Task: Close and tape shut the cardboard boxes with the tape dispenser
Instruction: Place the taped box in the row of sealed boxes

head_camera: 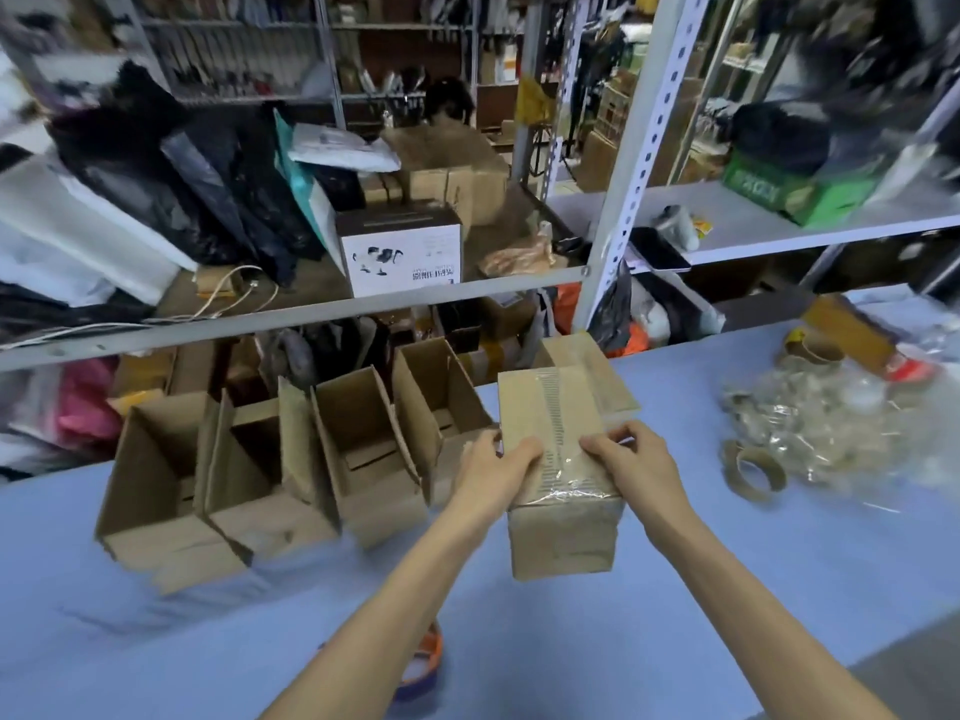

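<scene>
Just below the middle of the frame, a small brown cardboard box (pixel 563 532) sits on a smooth pale-blue table (pixel 727 589), its top crossed by glossy, wrinkled clear tape over a printed dark stripe. The left hand (pixel 498 470) curls over the box's top left edge, and the right hand (pixel 636 465) grips the top right edge with bent fingers. Left of centre stands a row of open boxes (pixel 291 459), matte corrugated with flaps upright. At right lie cardboard tape rings (pixel 753 472) and a heap of crumpled clear film (pixel 815 413). At bottom centre, an orange and blue plastic object (pixel 423 662) is mostly hidden by the left forearm.
</scene>
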